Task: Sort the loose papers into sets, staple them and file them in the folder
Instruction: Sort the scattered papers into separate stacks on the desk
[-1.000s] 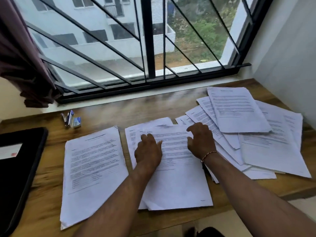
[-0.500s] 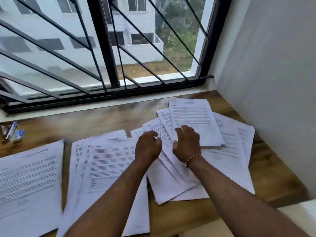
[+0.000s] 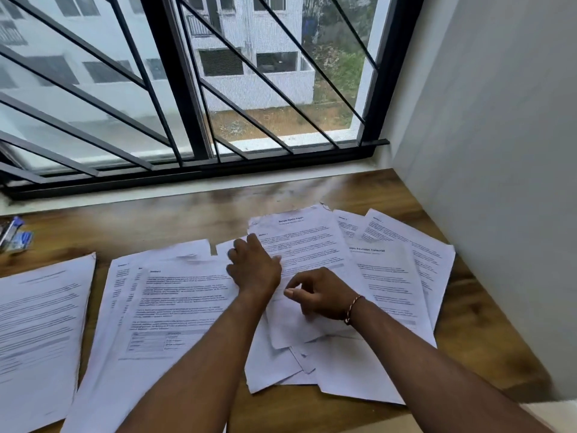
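Loose printed papers (image 3: 390,276) lie fanned out on the right of the wooden desk (image 3: 487,323). A sheet headed as a health report (image 3: 306,242) lies on top of them. My left hand (image 3: 253,267) rests flat on that sheet's left edge, fingers spread. My right hand (image 3: 321,295), with a thread bracelet on its wrist, sits curled on the lower part of the pile; whether it pinches a sheet I cannot tell. A sorted set (image 3: 175,295) lies in the middle and another set (image 3: 40,314) at the left. A stapler (image 3: 9,229) with a small blue box (image 3: 22,240) sits far left.
A barred window (image 3: 187,89) runs along the desk's back edge. A grey wall (image 3: 499,120) closes the right side. Bare wood shows behind the papers and at the right corner. The folder is out of view.
Both hands moved from the middle set to the loose pile on the right. The view turned right, so the black folder dropped out. My right hand went from flat to curled.
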